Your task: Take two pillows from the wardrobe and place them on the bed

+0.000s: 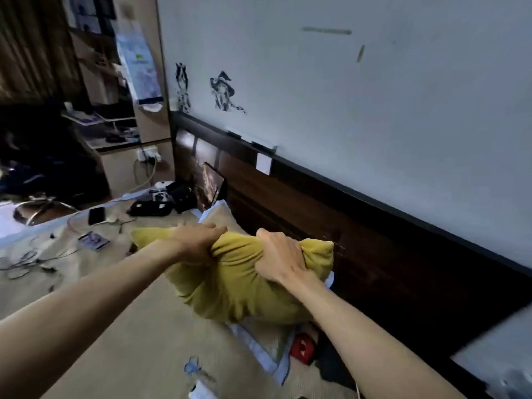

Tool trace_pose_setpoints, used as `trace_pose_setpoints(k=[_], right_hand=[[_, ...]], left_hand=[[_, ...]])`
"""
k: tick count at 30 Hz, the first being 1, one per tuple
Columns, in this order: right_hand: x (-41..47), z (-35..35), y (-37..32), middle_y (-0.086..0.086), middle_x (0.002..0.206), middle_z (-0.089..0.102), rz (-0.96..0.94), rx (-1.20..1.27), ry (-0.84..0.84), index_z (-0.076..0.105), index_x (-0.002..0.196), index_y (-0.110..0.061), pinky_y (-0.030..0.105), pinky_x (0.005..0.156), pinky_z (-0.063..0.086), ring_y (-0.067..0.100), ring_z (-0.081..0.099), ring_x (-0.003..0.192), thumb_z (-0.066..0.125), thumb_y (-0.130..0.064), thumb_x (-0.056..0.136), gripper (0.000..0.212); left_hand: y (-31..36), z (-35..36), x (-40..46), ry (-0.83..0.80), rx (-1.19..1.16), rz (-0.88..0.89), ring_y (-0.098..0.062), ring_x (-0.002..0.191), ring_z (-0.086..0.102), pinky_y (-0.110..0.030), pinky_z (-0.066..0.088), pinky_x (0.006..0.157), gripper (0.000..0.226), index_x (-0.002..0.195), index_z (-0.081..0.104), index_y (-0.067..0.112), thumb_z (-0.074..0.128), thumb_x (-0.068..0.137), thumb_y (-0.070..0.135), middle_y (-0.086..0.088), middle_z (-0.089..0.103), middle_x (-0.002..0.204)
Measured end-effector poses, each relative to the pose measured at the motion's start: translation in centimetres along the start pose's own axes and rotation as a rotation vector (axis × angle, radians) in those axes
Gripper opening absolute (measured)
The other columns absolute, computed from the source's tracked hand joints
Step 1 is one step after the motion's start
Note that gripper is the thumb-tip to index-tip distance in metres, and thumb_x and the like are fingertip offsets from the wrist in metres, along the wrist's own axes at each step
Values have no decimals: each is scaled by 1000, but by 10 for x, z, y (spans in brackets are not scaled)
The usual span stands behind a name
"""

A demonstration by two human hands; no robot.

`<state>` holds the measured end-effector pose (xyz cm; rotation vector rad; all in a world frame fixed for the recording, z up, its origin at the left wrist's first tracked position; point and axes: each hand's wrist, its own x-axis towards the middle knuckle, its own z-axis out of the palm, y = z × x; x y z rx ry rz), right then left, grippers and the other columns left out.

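Note:
A yellow pillow [239,286] is held over the head end of the bed [121,335], close to the dark wooden headboard [359,240]. My left hand [198,240] grips its upper left edge. My right hand [280,257] grips the top near its right corner. Under it lies a beige pillow with a light blue border [264,341], flat on the bed along the headboard. The wardrobe is out of view.
Phones [96,216], cables [26,263] and a black bag [151,207] lie on the bed's far left side. A tablet [211,187] leans against the headboard. A red object [302,348] sits by the headboard. A desk and shelves [115,131] stand beyond.

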<state>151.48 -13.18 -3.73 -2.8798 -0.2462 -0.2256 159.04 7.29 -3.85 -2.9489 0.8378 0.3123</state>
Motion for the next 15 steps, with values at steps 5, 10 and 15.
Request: trace_pose_setpoints(k=[5, 10, 15], right_hand=[[112, -1, 77, 9, 98, 67, 283, -42, 148, 44, 99, -17, 36, 64, 41, 35, 65, 88, 66, -16, 76, 32], [181, 40, 139, 13, 126, 56, 374, -262, 189, 36, 138, -6, 46, 95, 43, 32, 52, 114, 71, -16, 82, 66], [186, 109, 164, 13, 159, 19, 513, -395, -284, 11, 153, -12, 59, 117, 12, 36, 15, 146, 57, -19, 95, 74]], left_hand=[[-3, -48, 177, 208, 126, 71, -30, 119, 50, -73, 25, 103, 58, 122, 44, 33, 69, 70, 36, 0, 56, 122], [-2, -33, 296, 417, 227, 17, -27, 123, 46, -72, 21, 103, 47, 124, 49, 34, 64, 79, 33, -1, 55, 129], [-6, 58, 321, 152, -36, 14, -31, 141, 24, -69, 26, 107, 74, 150, 18, 33, 62, 90, 34, -3, 11, 162]])
